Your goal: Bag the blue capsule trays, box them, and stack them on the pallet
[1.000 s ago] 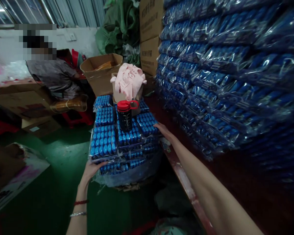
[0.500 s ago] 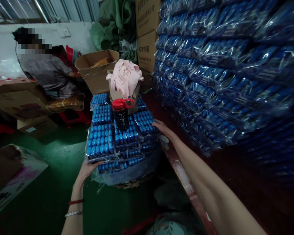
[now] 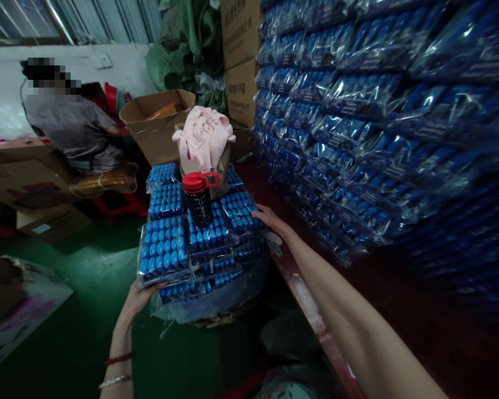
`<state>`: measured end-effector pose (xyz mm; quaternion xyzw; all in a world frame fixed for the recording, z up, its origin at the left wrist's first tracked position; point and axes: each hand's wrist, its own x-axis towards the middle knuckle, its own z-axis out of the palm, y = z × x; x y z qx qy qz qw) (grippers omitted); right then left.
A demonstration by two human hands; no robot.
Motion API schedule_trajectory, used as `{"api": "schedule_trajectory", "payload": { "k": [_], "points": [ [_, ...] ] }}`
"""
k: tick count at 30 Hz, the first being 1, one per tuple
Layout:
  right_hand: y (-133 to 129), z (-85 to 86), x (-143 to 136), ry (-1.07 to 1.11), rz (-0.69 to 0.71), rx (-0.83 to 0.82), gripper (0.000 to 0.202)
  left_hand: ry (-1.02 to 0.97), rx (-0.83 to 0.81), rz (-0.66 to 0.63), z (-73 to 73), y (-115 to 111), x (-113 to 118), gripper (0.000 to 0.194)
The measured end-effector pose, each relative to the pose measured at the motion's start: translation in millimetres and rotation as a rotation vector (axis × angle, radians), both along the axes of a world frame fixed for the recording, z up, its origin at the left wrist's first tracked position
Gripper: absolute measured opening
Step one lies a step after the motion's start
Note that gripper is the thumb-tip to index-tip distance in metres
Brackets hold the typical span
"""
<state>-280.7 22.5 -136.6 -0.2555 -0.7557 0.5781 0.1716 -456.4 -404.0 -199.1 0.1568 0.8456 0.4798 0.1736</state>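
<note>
A stack of clear-wrapped packs of blue rounded pieces (image 3: 162, 246) stands in the middle of the head view. My left hand (image 3: 139, 299) is at the front left corner, its fingers tucked under the edge of an upper pack. My right hand (image 3: 270, 218) lies with stretched fingers against the right side of the stack, fingertips touching the wrap. On top stand a dark bottle (image 3: 198, 208) with a red lid and, behind it, a carton (image 3: 220, 177) with pink cloth (image 3: 205, 136) heaped on it. A bluish plastic sheet (image 3: 216, 305) surrounds the base.
A tall wall of wrapped blue packs (image 3: 341, 138) rises at the right, beside a dark red table edge (image 3: 303, 299). Cardboard boxes (image 3: 158, 122) stand behind. At the left a seated person (image 3: 75, 127) faces away, and an open carton (image 3: 45, 293) sits on the green floor.
The view has shifted slightly, so the stack appears a little lower and further left. Both hands stay at the same places on it.
</note>
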Motion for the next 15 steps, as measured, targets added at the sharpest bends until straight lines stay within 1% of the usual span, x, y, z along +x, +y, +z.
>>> {"api": "schedule_trajectory", "payload": {
  "k": [5, 9, 12, 15],
  "points": [
    [2, -2.2, 0, 0.018, 0.033, -0.004, 0.040, -0.026, -0.021, 0.039, -5.5, 0, 0, 0.067],
    [2, -2.5, -2, 0.021, 0.054, 0.002, 0.042, -0.006, 0.010, 0.014, -5.7, 7, 4, 0.069],
    [-1, -1.2, 0, 0.038, 0.055, 0.025, 0.046, 0.019, -0.008, 0.013, 0.8, 11, 9, 0.073],
    [-10, -0.8, 5, 0.062, 0.004, 0.022, 0.056, 0.083, -0.077, 0.042, 16.0, 10, 24, 0.091]
  ]
}}
